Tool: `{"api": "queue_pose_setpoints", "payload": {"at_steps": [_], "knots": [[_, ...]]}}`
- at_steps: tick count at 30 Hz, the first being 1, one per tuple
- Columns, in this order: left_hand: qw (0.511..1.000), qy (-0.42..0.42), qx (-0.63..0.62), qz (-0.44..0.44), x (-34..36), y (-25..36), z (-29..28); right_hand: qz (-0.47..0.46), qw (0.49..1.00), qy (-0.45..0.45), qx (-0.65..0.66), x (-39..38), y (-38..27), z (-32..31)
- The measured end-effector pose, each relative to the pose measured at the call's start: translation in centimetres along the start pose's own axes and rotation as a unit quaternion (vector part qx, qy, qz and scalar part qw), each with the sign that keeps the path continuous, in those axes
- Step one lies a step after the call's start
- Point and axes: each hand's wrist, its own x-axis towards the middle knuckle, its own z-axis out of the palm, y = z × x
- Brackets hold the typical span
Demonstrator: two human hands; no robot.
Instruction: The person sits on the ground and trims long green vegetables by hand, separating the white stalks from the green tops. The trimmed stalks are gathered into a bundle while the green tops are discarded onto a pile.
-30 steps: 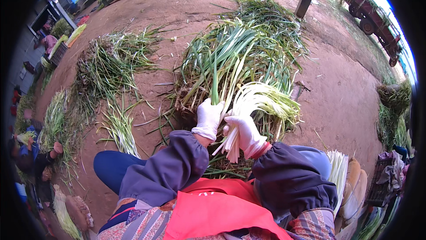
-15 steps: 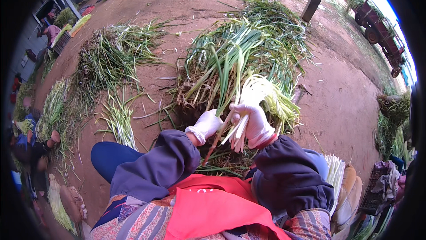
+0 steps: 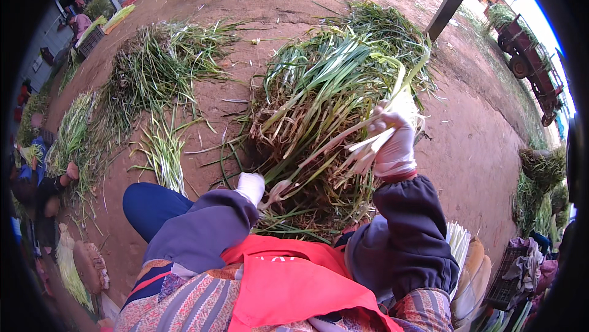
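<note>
Head view: the two hands, close together half a second ago, have parted. The right hand (image 3: 396, 146) has swung forward and outward, its fingers wrapped around pale stalks (image 3: 368, 151) whose lower ends angle back toward the left hand. The left hand (image 3: 250, 188) has dropped nearer the lap, fingers curled; whether it grips the withered strands (image 3: 280, 191) just beside it cannot be told. Ahead of and between both hands lies the leafy heap (image 3: 313, 117). The gathered stalks now seem to be in the right hand's keeping alone.
</note>
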Motion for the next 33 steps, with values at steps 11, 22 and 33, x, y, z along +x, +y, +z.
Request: {"api": "queue_pose_setpoints", "payload": {"at_steps": [11,22,33], "knots": [[0.582,-0.183,-0.777,0.154,-3.1,-0.7,-18.5,0.179,0.981,-0.08,-0.018,-0.6,3.5,-0.9],[0.563,0.194,-0.803,0.024,-10.5,-17.2,-27.7,0.239,0.965,-0.055,-0.091,-3.4,3.9,-2.2],[0.55,0.402,-0.727,-0.089,-20.6,-29.2,-25.4,0.183,0.98,-0.017,-0.078,-3.8,4.1,-1.9]]}}
